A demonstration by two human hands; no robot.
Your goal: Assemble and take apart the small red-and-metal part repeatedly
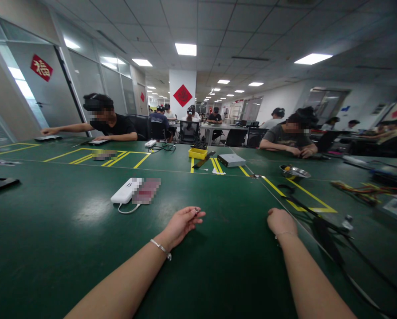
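Grip of the left hand [184, 227] is narrowed on a small piece [196, 210], which is held between thumb and forefinger over the near middle of the green surface [231, 252]; what the piece is cannot be made out. The right hand [282, 221] is placed well apart to the right, its fingers curled under and hidden, so whether anything is held in that grip cannot be told.

To the left of the left hand, a power bank [124, 192] is laid beside a blurred slab [147, 191], and the two are joined by a white cable [127, 213]. Farther off, a yellow tray [197, 154] is set to the left of a grey box [231, 160]. A metal bowl [298, 173] is seen beyond the right hand. Nearer on the right, a black strap [326, 239] is stretched along the surface. Parts of the far side are marked with yellow tape [141, 161]. At the far edge, one person [118, 126] is seated on the left and another person [291, 137] on the right.
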